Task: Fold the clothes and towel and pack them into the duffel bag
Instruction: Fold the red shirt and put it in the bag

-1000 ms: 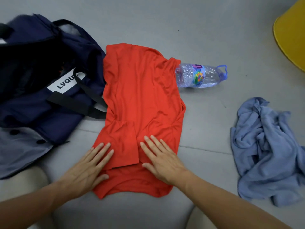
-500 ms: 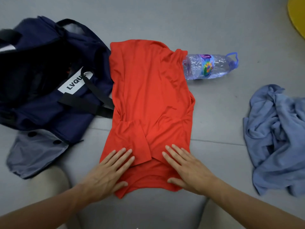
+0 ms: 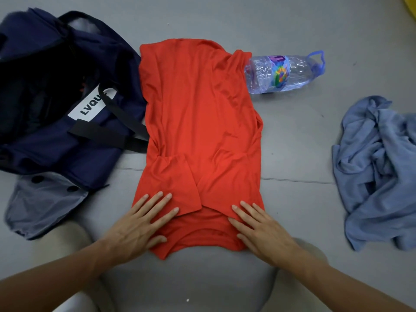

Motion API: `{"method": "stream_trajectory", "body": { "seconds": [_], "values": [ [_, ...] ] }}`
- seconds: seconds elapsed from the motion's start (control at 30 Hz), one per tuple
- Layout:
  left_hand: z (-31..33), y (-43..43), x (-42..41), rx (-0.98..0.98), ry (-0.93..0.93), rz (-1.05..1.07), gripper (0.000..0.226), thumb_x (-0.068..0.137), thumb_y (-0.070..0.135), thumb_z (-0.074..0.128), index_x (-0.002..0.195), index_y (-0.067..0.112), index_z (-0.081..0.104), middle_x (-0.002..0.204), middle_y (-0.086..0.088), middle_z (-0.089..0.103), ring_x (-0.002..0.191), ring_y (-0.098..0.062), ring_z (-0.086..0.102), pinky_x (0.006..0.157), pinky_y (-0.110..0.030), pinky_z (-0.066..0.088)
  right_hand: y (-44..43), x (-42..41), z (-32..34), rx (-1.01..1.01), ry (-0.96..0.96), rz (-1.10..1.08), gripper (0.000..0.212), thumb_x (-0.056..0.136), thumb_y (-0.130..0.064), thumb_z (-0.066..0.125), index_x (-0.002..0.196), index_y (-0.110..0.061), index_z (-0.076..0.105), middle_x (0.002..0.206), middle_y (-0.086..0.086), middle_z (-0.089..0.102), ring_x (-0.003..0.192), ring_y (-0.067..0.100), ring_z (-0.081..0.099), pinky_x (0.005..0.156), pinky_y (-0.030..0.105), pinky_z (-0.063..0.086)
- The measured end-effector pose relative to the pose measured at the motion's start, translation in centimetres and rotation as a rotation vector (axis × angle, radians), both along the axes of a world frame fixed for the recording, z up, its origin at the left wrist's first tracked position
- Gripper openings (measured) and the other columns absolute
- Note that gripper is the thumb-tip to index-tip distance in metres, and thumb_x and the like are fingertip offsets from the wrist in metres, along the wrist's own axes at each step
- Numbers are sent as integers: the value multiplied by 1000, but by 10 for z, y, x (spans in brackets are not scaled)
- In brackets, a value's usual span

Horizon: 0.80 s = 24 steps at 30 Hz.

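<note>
A red T-shirt (image 3: 200,122) lies flat on the grey floor, its sides and sleeves folded inward into a long strip. My left hand (image 3: 139,224) presses flat on its near left corner. My right hand (image 3: 261,228) presses flat on the near right corner, fingers straight. A navy duffel bag (image 3: 56,91) with a white label and black straps lies open to the left, touching the shirt's edge. A crumpled blue cloth (image 3: 380,167) sits on the floor at the right.
A clear plastic water bottle (image 3: 283,73) lies on its side beyond the shirt's far right corner. A grey fabric piece (image 3: 42,210) with black buttons lies by the bag's near end. A yellow object (image 3: 410,3) shows at the top right corner.
Both hands have slid toward me along the shirt, down to its near end, and moved apart to the two corners. The camera view has shifted to the right.
</note>
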<state>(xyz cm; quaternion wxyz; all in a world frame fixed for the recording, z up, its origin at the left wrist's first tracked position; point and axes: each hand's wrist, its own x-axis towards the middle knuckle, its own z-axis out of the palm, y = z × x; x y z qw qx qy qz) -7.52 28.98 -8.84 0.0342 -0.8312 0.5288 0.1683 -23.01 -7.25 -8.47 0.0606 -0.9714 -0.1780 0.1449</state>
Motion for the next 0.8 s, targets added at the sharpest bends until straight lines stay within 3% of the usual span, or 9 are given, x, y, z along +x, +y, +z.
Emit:
{"method": "stream_trajectory", "body": {
  "seconds": [0.17,0.4,0.57,0.63,0.8],
  "values": [
    [-1,9,1,39,8,-18,80,95,67,37,160,22,22,166,-15,16,153,-34,16,118,-52,19,-7,-10,1,7,-18,-6,47,102,-43,40,137,-18,60,154,2,46,145,26,38,116,44,26],
    [10,6,-2,52,21,-59,85,94,71,40,160,20,22,166,-15,15,153,-36,16,118,-53,20,-19,-37,7,0,21,59,51,99,-53,47,143,-29,54,155,5,44,144,29,38,118,46,24],
    [18,10,-11,-14,53,-142,88,91,73,46,157,16,31,164,-13,25,151,-33,24,116,-49,22,8,-30,10,-36,99,72,90,83,-61,61,157,-23,28,162,7,29,149,26,29,117,45,19],
    [16,15,-12,16,65,-148,94,87,73,51,158,17,27,165,-13,22,152,-32,22,117,-46,20,14,-25,8,-52,110,57,97,78,-59,67,157,-19,28,164,9,26,150,27,27,117,47,19],
    [8,22,-11,50,87,-78,93,84,56,53,160,17,18,166,-12,17,152,-33,22,118,-46,19,5,-12,3,-60,95,15,89,74,-43,69,152,-12,39,160,9,34,147,28,33,115,46,23]
  ]
}}
